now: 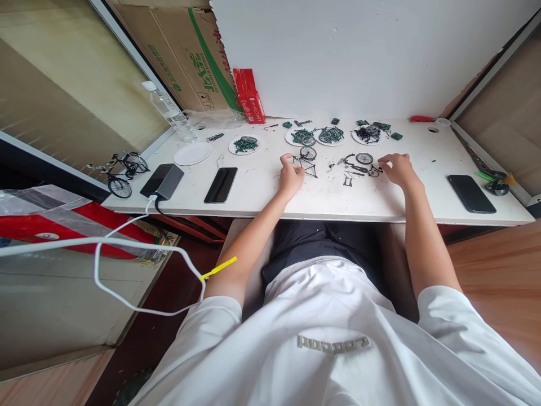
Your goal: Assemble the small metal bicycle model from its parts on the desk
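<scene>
Through the head camera I find the black bicycle frame [310, 166] lying on the white worktop [262, 194], just right of the left hand [291, 176]. Its long axis runs roughly left to right, the right end slanting slightly towards the near edge; which end is the front I cannot tell. A spoked wheel [308, 153] sits at its far side; whether the two are joined is not clear. The left hand is bent, thumb and forefinger at the frame's left end; I cannot tell whether they grip it. The right hand [399, 169] has its fingers loosely bent by a small ring-shaped part [373, 171]; contact cannot be confirmed. Between the hands lie a second wheel [364, 158] and assorted small black parts. Plates of parts bound the area on the far side. A phone [221, 185] lies left of the left hand, another phone [471, 193] to the far right. An assembled bicycle [120, 172] stands beyond a charger block [162, 181] at far left. A white cable [146, 241] loops beside the left arm.
</scene>
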Demonstrator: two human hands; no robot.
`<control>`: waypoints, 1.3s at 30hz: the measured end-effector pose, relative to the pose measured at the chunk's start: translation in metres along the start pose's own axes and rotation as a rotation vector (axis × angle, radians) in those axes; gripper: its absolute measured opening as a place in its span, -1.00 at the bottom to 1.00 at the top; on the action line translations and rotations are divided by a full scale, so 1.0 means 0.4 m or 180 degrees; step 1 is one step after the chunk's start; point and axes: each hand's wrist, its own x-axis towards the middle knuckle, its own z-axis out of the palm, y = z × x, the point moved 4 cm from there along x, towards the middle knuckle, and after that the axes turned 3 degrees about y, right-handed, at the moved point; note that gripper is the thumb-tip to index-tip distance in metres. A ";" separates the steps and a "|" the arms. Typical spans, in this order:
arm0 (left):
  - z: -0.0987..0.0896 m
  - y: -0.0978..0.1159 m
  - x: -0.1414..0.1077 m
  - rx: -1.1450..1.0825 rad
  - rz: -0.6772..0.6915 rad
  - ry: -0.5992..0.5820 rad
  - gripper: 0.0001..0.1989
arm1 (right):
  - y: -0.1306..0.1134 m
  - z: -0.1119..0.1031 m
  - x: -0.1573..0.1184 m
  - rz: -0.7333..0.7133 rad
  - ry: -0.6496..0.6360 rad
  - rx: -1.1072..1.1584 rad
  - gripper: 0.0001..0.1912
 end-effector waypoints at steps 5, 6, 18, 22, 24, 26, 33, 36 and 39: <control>0.001 0.000 0.001 -0.0005 -0.0052 -0.0016 -0.41 | 0.020 -0.017 -0.009 0.0210 -0.0293 0.0254 -0.58; 0.000 -0.001 0.001 0.0019 -0.0044 -0.0021 -0.41 | 0.021 -0.018 -0.009 0.0235 -0.0309 0.0288 -0.59; -0.006 0.006 -0.003 0.0050 -0.0037 -0.0091 -0.41 | 0.044 0.007 0.015 -0.0112 -0.0086 0.0278 -0.68; -0.006 0.007 -0.002 0.0072 -0.0033 -0.0081 -0.44 | 0.052 0.021 0.020 -0.0170 -0.0079 0.0241 -0.68; -0.004 0.005 -0.001 0.0067 -0.0014 -0.0082 -0.44 | 0.053 0.027 0.023 -0.0164 -0.0050 0.0126 -0.71; -0.003 0.003 -0.001 0.0072 -0.0003 -0.0082 -0.45 | 0.049 0.033 0.025 -0.0161 -0.0039 0.0005 -0.76; -0.002 0.001 -0.001 0.0040 -0.0035 -0.0096 -0.41 | 0.000 0.046 0.016 -0.0271 -0.0119 0.0407 -0.86; -0.003 0.003 -0.001 0.0000 -0.0056 -0.0078 -0.42 | -0.032 0.044 0.004 -0.0458 0.0057 0.0653 -0.85; -0.002 0.005 0.000 -0.0035 -0.0067 -0.0071 -0.42 | -0.060 0.036 -0.005 -0.0583 0.0340 0.0746 -0.82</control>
